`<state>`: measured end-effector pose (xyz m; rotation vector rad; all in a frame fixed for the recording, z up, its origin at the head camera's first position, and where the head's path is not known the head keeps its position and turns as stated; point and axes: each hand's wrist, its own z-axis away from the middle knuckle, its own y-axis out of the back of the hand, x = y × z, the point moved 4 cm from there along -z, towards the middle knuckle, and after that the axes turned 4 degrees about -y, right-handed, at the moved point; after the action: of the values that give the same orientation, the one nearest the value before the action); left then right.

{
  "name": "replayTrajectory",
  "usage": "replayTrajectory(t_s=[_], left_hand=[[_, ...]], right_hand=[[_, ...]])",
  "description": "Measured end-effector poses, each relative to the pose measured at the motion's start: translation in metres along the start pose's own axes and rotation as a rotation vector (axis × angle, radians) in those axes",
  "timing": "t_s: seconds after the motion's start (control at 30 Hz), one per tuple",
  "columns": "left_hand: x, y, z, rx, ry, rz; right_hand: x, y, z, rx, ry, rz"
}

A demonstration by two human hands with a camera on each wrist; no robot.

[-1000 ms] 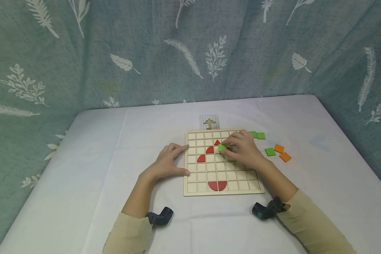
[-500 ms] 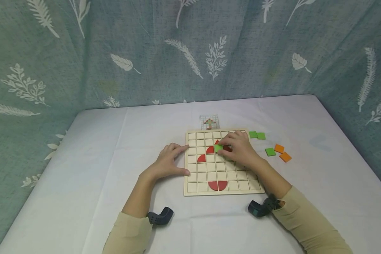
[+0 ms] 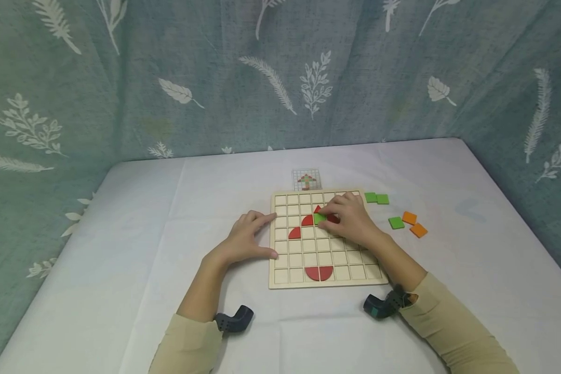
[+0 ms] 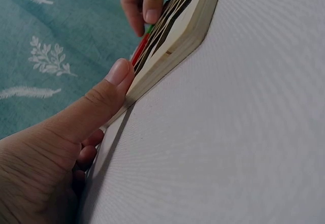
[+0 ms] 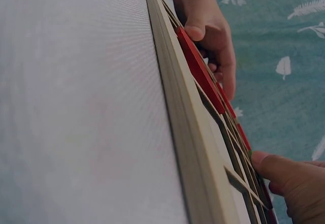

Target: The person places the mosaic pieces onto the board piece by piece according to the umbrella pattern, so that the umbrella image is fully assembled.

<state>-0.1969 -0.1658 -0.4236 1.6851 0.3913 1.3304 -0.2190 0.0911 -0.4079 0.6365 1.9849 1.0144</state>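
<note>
A wooden grid board [image 3: 281, 246] lies on the white table. My left hand [image 3: 243, 239] rests along its left side, thumb and index finger spread and touching the edge; the left wrist view shows the thumb [image 4: 99, 102] at the board's rim. With thumb and fingertips, my right hand [image 3: 352, 221] pinches a green square tile [image 3: 319, 219] at a cell in the upper middle of the grid. Red quarter-circle tiles [image 3: 307, 221] sit left of it, a red triangle tile [image 3: 317, 209] above. My right hand partly covers a dark red tile [image 3: 333, 218].
Two red quarter-circles [image 3: 312, 274] form a half disc in the bottom row. A pattern card [image 3: 307, 179] lies behind the board. To the right are loose green tiles [image 3: 396, 223] and orange tiles [image 3: 418, 230]. A leaf-patterned curtain [image 3: 243, 104] hangs behind the table.
My right hand has moved slightly left with the green tile, which now lies flat in a cell beside the red quarter-circle. My left hand has stayed at the board's edge.
</note>
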Motion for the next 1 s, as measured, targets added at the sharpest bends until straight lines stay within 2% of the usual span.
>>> replayTrajectory(t_s=[0.47, 0.73, 1.0], left_hand=[[0.001, 0.001, 0.001, -0.003, 0.006, 0.004], [0.002, 0.002, 0.002, -0.005, 0.010, 0.012], [0.001, 0.002, 0.002, -0.007, 0.003, 0.018]], right_hand=[[0.005, 0.008, 0.003, 0.008, -0.029, -0.016], [0.016, 0.021, 0.008, 0.022, -0.098, -0.044], [0.027, 0.031, 0.014, 0.054, -0.126, -0.031]])
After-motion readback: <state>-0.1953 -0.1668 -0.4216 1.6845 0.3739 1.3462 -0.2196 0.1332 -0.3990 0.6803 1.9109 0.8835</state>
